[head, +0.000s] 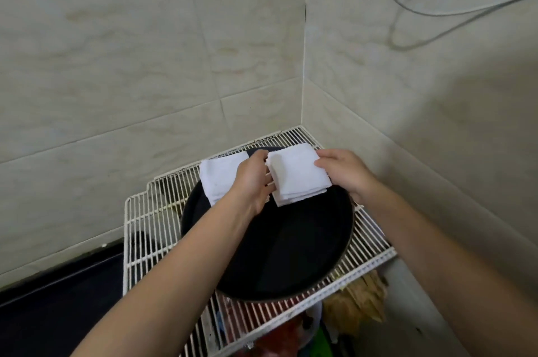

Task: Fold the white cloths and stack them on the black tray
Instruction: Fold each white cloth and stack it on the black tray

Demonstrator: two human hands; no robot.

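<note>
A round black tray (pixel 291 255) lies on a white wire rack. Over its far edge I hold a folded white cloth (pixel 297 176), several layers thick. My left hand (pixel 253 179) grips the cloth's left edge and my right hand (pixel 343 170) pinches its right edge. A second folded white cloth (pixel 218 176) lies to the left, at the tray's far left rim, partly hidden behind my left hand.
The wire rack (pixel 145 225) stands in a corner of tiled walls. A grey cable (pixel 436 13) hangs on the right wall. Below the rack are brown and red items (pixel 355 307). A dark floor strip (pixel 58 298) runs at the lower left.
</note>
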